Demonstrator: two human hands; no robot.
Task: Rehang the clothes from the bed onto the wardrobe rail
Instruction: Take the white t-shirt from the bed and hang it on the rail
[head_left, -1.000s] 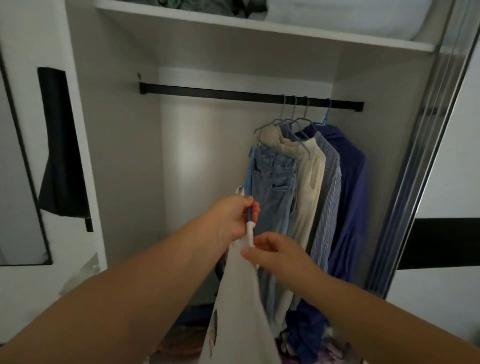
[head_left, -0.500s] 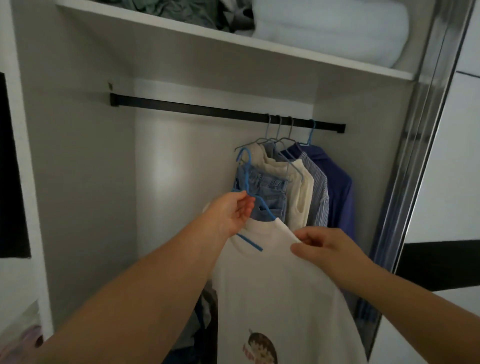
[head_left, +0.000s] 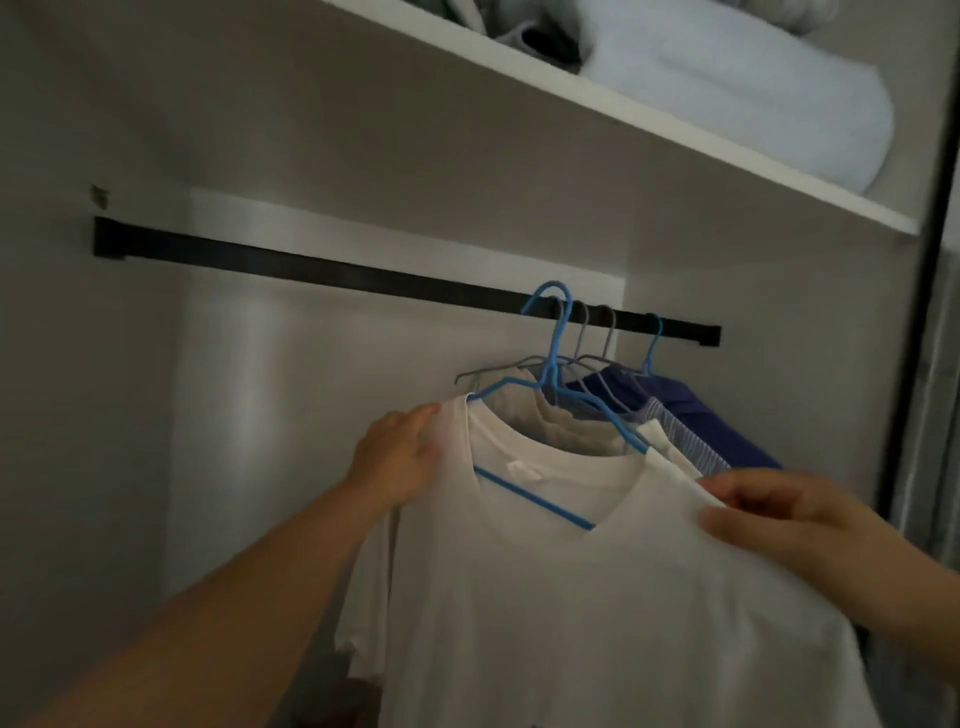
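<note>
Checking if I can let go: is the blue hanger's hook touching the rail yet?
Cannot tell. In the head view the blue hanger's hook overlaps the black rail, but whether it rests on the rail or sits in front isn't plain.

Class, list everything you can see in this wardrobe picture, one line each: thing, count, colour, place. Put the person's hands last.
White T-shirt: one, white, on the blue hanger, held at both shoulders.
Blue hanger: one, blue, hook at the rail.
Rail: one, black, across the wardrobe.
Hung clothes: several, cream, striped, dark blue, at the rail's right end.
Shelf: one, white, above the rail.
Folded bedding: one, pale, on the shelf.
Left hand: on the T-shirt's left shoulder.
Right hand: pinching the T-shirt's right shoulder.
</note>
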